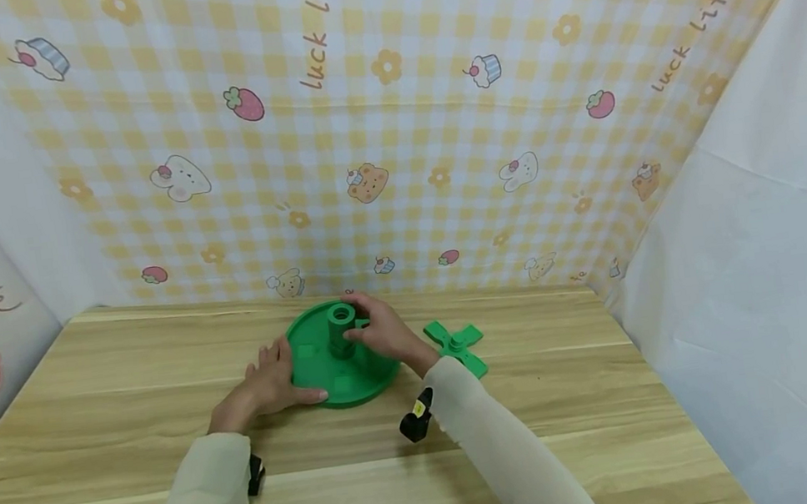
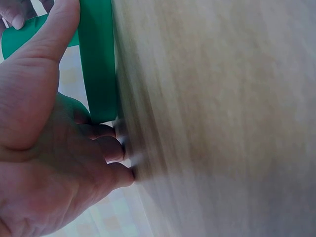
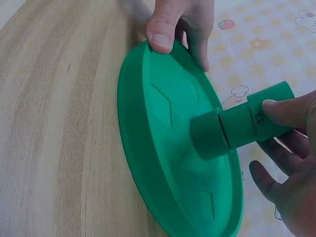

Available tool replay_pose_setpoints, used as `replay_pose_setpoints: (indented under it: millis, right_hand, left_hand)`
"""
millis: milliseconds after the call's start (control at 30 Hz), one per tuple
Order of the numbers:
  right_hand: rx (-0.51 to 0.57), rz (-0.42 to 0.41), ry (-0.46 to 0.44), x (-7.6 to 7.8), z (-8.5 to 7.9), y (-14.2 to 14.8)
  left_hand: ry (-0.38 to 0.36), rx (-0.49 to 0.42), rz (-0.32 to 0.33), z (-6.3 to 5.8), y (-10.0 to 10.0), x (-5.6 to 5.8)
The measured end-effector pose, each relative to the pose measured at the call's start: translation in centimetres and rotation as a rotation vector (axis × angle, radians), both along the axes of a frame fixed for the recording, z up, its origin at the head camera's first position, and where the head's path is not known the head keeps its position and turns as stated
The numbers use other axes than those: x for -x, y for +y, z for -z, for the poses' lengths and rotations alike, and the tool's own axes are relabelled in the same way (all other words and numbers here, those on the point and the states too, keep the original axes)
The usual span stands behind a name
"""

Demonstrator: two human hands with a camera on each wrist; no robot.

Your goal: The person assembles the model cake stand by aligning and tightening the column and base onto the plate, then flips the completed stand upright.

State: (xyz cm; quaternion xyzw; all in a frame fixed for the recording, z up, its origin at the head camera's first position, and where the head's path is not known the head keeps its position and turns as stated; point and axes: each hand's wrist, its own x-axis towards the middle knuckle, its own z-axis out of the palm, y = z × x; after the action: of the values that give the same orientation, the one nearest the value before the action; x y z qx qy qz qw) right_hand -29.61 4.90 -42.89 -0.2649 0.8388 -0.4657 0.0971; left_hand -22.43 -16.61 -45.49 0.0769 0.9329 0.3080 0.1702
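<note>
A round green dish with a raised rim [image 1: 348,391] sits on the wooden table, a short socket [image 3: 206,136] rising from its middle. A green tube [image 3: 256,113] marked "33" stands upright in or on that socket; how deep it goes is hidden. My right hand [image 1: 388,335] pinches the tube between thumb and fingers from the right. At the dish's left side, my left hand [image 1: 272,383] holds the rim, thumb over the near edge and fingers along the outside. The left wrist view shows that thumb against the green rim [image 2: 98,64].
A green cross-shaped piece [image 1: 456,343] with a round hub lies on the table [image 1: 558,401], right of the dish and beside my right wrist. A checked cloth with printed figures [image 1: 357,123] hangs behind the table's far edge. White sheeting [image 1: 780,239] hangs on the right.
</note>
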Motion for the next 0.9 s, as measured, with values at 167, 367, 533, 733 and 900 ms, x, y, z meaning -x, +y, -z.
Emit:
replay_pose_setpoints:
  millis: [167, 367, 533, 733, 900]
  right_hand:
    - [0.002, 0.033, 0.005, -0.04, 0.01, -0.20]
    - [-0.026, 0.066, 0.024, -0.16, 0.36, -0.34]
    - [-0.057, 0.078, 0.019, -0.22, 0.43, -0.32]
    - [-0.059, 0.036, 0.007, -0.17, -0.03, 0.07]
    - [-0.039, 0.018, 0.019, -0.05, -0.03, 0.18]
  left_hand:
    - [0.001, 0.007, 0.001, -0.10, -0.05, 0.03]
    - [0.002, 0.014, 0.002, -0.14, -0.02, 0.02]
    - [0.003, 0.020, 0.001, -0.03, 0.03, 0.04]
    - [0.000, 0.020, -0.002, 0.05, 0.04, 0.07]
    - [0.002, 0.018, -0.002, -0.04, -0.02, 0.06]
